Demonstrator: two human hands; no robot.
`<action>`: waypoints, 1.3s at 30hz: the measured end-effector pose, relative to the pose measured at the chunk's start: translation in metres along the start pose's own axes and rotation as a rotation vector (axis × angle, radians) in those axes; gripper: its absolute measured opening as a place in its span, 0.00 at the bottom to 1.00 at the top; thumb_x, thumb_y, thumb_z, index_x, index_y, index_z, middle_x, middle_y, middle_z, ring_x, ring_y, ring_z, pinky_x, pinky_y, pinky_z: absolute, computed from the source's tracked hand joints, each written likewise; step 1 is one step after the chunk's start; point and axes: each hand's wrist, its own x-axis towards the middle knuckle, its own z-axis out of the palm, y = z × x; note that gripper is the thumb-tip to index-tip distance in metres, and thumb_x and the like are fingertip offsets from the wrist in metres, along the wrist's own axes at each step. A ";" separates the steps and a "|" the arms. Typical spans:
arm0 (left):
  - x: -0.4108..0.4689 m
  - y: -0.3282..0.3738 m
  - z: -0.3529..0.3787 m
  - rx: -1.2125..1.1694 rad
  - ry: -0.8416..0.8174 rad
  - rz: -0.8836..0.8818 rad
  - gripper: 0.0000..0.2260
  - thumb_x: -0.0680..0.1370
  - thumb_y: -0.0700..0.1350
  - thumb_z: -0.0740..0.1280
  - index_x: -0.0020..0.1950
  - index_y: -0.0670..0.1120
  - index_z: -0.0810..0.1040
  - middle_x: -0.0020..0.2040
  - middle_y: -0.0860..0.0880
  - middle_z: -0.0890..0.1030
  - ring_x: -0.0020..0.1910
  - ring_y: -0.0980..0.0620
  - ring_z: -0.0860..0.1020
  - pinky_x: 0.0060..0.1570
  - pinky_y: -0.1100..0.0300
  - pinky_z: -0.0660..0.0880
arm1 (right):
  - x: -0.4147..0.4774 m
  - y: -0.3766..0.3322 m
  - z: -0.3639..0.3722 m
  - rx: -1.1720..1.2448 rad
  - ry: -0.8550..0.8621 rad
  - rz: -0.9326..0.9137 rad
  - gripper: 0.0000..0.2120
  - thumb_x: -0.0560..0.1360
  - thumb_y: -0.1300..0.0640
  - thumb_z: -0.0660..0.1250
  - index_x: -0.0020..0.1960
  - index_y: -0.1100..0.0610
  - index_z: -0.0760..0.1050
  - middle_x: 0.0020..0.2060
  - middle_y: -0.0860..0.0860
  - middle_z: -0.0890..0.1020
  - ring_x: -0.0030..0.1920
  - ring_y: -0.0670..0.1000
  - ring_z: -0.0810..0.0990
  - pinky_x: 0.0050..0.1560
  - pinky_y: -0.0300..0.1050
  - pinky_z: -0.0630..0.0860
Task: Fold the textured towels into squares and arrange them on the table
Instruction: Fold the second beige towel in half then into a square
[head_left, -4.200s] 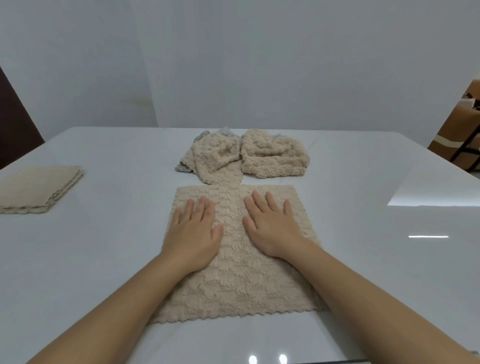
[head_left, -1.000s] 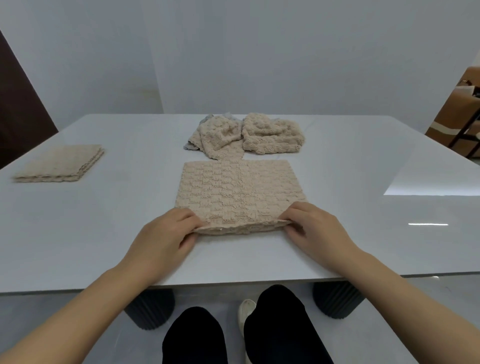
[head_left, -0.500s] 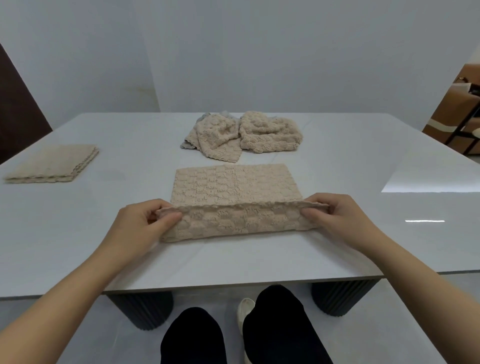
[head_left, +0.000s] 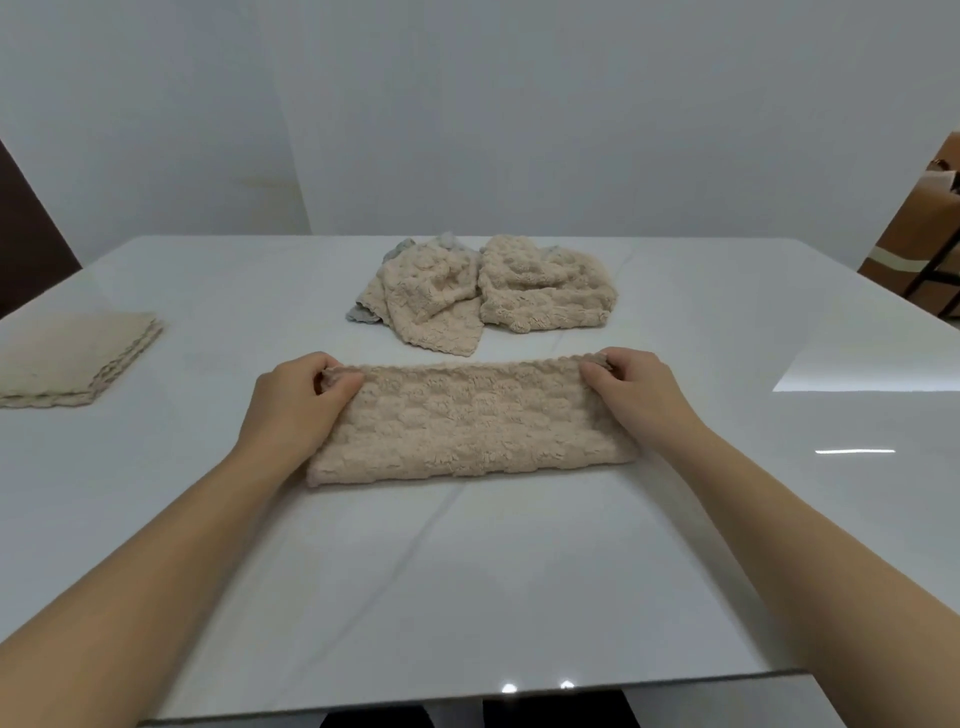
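Note:
A beige textured towel (head_left: 467, 421) lies folded in half as a wide strip in the middle of the white table (head_left: 467, 582). My left hand (head_left: 298, 400) pinches its far left corner. My right hand (head_left: 636, 395) pinches its far right corner. Behind it sits a heap of crumpled beige towels (head_left: 488, 293) with a grey one (head_left: 363, 312) partly under them. A stack of folded beige towels (head_left: 72, 358) rests at the table's left edge.
A white wall stands behind the table. A dark door or panel (head_left: 26, 244) is at the far left. Brown furniture and a black frame (head_left: 924, 249) stand off the table's right corner. The table's near edge runs along the bottom.
Both hands have carried the towel's near edge away from me and laid it over the far edge, folding the towel in half. The view has tilted up, hiding my legs.

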 end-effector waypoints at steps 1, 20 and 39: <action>0.006 -0.002 0.004 0.031 -0.001 -0.005 0.08 0.76 0.51 0.68 0.43 0.48 0.79 0.37 0.52 0.79 0.39 0.51 0.76 0.36 0.59 0.68 | 0.006 -0.001 0.002 -0.029 0.011 -0.005 0.16 0.78 0.54 0.64 0.34 0.58 0.67 0.29 0.49 0.70 0.32 0.49 0.67 0.33 0.44 0.63; 0.027 -0.009 0.024 0.125 -0.020 0.150 0.07 0.75 0.44 0.69 0.40 0.45 0.72 0.40 0.50 0.75 0.40 0.52 0.72 0.37 0.61 0.66 | 0.034 0.011 0.015 -0.247 -0.183 -0.214 0.06 0.68 0.63 0.69 0.39 0.54 0.73 0.43 0.48 0.77 0.44 0.50 0.76 0.50 0.48 0.73; 0.024 -0.014 0.009 -0.267 -0.045 0.031 0.09 0.71 0.44 0.76 0.37 0.49 0.76 0.42 0.50 0.80 0.40 0.48 0.77 0.42 0.55 0.73 | 0.031 0.016 0.001 0.119 -0.151 -0.094 0.09 0.71 0.65 0.72 0.37 0.55 0.76 0.40 0.50 0.82 0.30 0.38 0.74 0.36 0.31 0.69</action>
